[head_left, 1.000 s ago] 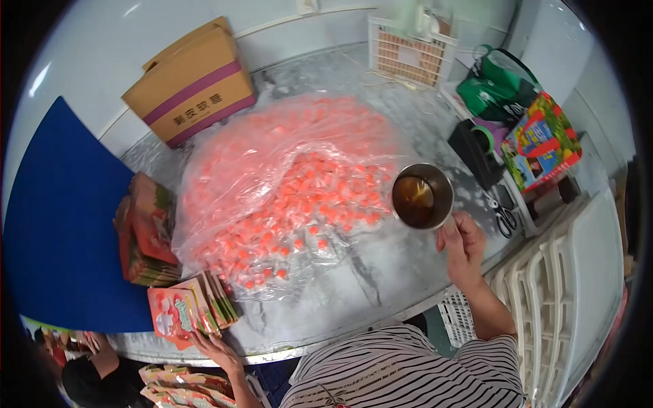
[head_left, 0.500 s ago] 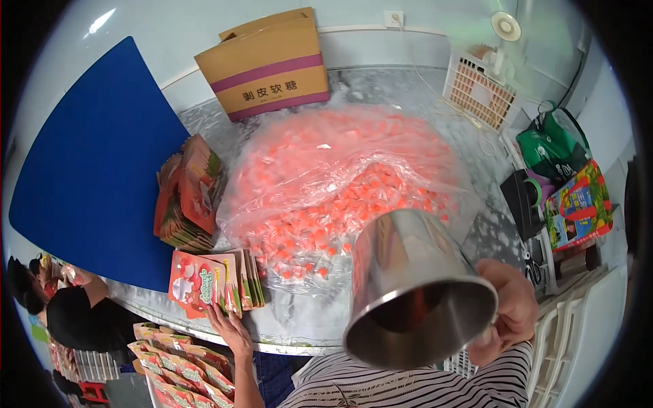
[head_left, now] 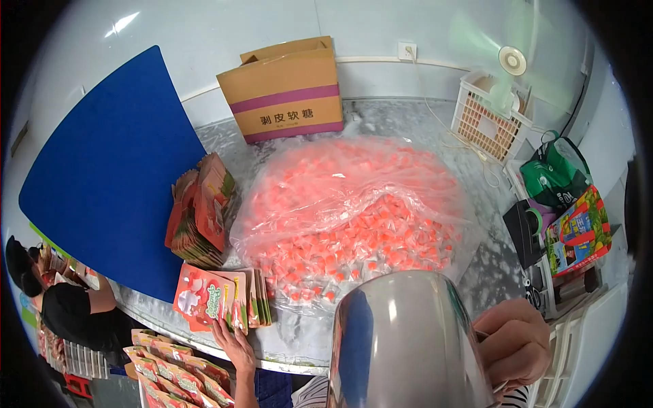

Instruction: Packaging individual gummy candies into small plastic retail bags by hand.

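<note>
Close in front of me at the lower right is a large shiny stainless-steel mug (head_left: 415,340), its base pointing away from me and its mouth beyond the lower edge. My right hand (head_left: 513,343) is closed round its handle side. My left hand (head_left: 235,347) has its fingers stretched out, touching the near edge of a fanned row of red and green candy pouches (head_left: 228,299). Beyond the mug, a big clear plastic bag (head_left: 326,177) lies spread on the table, its near side open over many red wrapped candies (head_left: 381,234).
More pouches stand packed (head_left: 201,211) beside a blue partition (head_left: 109,177). Behind are a cardboard box (head_left: 289,102), a white basket (head_left: 493,115) and a fan (head_left: 511,61). Shopping bags (head_left: 578,231) are at the right. Filled pouches (head_left: 177,370) stand lower left; a person in black (head_left: 68,313) sits beyond.
The mug has moved down toward me and tipped, so its dark mouth is no longer visible. My left hand stays at the pouches. The whole view has shifted slightly.
</note>
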Tool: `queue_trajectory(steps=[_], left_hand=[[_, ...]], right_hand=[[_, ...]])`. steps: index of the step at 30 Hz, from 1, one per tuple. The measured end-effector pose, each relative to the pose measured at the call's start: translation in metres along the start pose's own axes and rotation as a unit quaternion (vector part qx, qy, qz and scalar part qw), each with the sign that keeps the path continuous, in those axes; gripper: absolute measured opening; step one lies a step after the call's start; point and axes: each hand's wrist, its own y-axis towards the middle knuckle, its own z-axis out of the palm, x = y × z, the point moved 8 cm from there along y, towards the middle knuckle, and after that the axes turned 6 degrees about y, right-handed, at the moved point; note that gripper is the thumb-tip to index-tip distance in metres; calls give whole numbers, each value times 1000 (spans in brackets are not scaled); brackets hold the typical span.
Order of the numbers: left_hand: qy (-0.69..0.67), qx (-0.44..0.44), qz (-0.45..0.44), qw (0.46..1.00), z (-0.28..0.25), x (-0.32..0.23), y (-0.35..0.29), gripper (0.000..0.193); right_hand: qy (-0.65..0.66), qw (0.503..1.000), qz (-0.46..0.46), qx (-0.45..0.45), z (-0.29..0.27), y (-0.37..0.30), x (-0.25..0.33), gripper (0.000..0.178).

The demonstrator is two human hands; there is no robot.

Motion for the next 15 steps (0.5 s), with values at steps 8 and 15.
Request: queue_trajectory(steps=[8,15], left_hand=[[4,7,-28,1000,-1,7,-2,51],[11,0,-17,1000,5,8,-2,50]], right_hand=[[21,997,-73,16,12,20,10,39],[-74,990,-107,-51,-7,22,18,36]])
